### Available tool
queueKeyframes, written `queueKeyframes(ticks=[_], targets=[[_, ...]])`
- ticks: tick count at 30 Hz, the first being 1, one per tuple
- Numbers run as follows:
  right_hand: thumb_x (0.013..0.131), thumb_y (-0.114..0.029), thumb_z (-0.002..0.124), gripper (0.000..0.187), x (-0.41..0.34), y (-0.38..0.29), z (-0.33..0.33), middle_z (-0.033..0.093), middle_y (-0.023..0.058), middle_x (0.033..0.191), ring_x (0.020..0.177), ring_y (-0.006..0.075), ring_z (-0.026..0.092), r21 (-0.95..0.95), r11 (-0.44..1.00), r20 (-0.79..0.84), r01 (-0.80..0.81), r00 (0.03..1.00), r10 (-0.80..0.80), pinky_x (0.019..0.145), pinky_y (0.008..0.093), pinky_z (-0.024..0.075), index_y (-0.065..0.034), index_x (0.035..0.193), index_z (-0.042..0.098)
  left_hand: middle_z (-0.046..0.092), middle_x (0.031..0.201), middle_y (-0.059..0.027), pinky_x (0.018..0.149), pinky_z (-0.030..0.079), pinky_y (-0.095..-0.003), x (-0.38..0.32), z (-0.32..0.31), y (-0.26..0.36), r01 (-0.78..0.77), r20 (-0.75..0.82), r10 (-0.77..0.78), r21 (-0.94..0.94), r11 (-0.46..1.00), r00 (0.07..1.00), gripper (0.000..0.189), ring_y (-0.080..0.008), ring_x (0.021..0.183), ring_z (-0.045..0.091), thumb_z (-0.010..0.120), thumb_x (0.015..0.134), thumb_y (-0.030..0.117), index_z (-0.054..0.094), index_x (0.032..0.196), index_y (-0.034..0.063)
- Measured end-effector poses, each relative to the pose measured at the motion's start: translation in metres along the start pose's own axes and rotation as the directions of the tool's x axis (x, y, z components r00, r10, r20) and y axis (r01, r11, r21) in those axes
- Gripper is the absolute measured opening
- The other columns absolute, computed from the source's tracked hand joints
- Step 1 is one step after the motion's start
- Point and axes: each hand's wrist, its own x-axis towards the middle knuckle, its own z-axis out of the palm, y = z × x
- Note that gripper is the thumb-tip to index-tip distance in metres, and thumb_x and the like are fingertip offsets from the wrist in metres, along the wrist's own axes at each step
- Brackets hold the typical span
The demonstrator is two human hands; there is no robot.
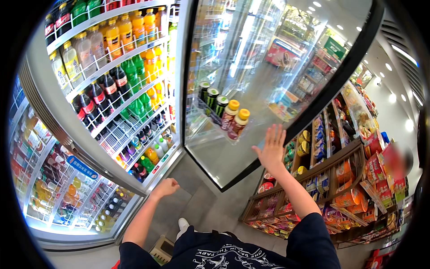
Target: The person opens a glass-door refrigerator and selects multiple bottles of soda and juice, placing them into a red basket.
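An upright drinks fridge stands before me, its glass door (235, 158) swung out to the right. My right hand (272, 146) lies flat against the door near its black frame, fingers spread. My left hand (165, 187) hangs below the fridge's lower corner with fingers curled; nothing shows in it. Wire shelves hold orange drink bottles (126, 31), cola bottles (98, 94), green soda bottles (130, 72) and pale drink bottles (71, 60). A clear rack on the door carries several black energy drink cans (211, 97) and two yellow-capped bottles (238, 124).
A closed fridge door with a long handle (72, 148) stands at the left. Right of the open door is a brown snack shelf (346, 159) with packets and tubs. A beige plastic crate (163, 250) sits on the grey tiled floor (201, 201) near my feet.
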Motion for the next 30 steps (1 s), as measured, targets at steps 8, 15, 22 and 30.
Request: queueKeyframes(ticks=[8, 15, 22, 30], targets=[[0.072, -0.043, 0.072, 0.093, 0.005, -0.013, -0.007, 0.020, 0.0221, 0.151, 0.142, 0.0434, 0.006, 0.038, 0.996, -0.041, -0.082, 0.996, 0.083, 0.116, 0.0517, 0.0033, 0.0060, 0.141, 0.032, 0.065, 0.091, -0.0057, 0.061, 0.054, -0.0280, -0.017, -0.032, -0.031, 0.085, -0.067, -0.132, -0.478, 0.874, 0.989, 0.022, -0.0137, 0.078, 0.065, 0.058, 0.091, 0.018, 0.064, 0.103, 0.0008], [0.080, -0.034, 0.066, 0.078, 0.006, -0.024, 0.003, 0.021, 0.0228, 0.150, 0.142, 0.0427, 0.007, 0.132, 0.982, -0.174, -0.137, 0.972, 0.159, 0.116, 0.0520, 0.0042, 0.0085, 0.137, 0.035, 0.067, 0.092, -0.0069, 0.061, 0.054, -0.0279, 0.005, -0.037, -0.039, 0.056, -0.078, -0.112, -0.518, 0.854, 0.991, 0.023, -0.0142, 0.078, 0.066, 0.059, 0.090, 0.021, 0.064, 0.101, 0.0008], [0.082, -0.026, 0.064, 0.072, 0.011, -0.040, 0.013, 0.012, 0.0233, 0.153, 0.142, 0.0437, 0.004, 0.209, 0.955, -0.167, -0.210, 0.955, 0.246, 0.115, 0.0528, 0.0061, 0.0112, 0.136, 0.034, 0.065, 0.090, -0.0069, 0.059, 0.056, -0.0285, 0.016, -0.021, -0.046, 0.073, -0.042, -0.107, -0.484, 0.872, 0.993, 0.026, -0.0145, 0.079, 0.066, 0.061, 0.090, 0.022, 0.064, 0.101, -0.0014], [0.087, -0.015, 0.056, 0.067, 0.013, -0.052, 0.038, 0.012, 0.0226, 0.154, 0.143, 0.0391, 0.004, 0.348, 0.918, -0.371, -0.188, 0.872, 0.319, 0.115, 0.0513, 0.0069, 0.0111, 0.141, 0.024, 0.066, 0.082, -0.0062, 0.056, 0.055, -0.0283, 0.028, 0.019, -0.124, 0.200, -0.120, -0.315, -0.554, 0.808, 0.941, 0.021, -0.0131, 0.069, 0.065, 0.061, 0.088, 0.020, 0.065, 0.093, -0.0002]])
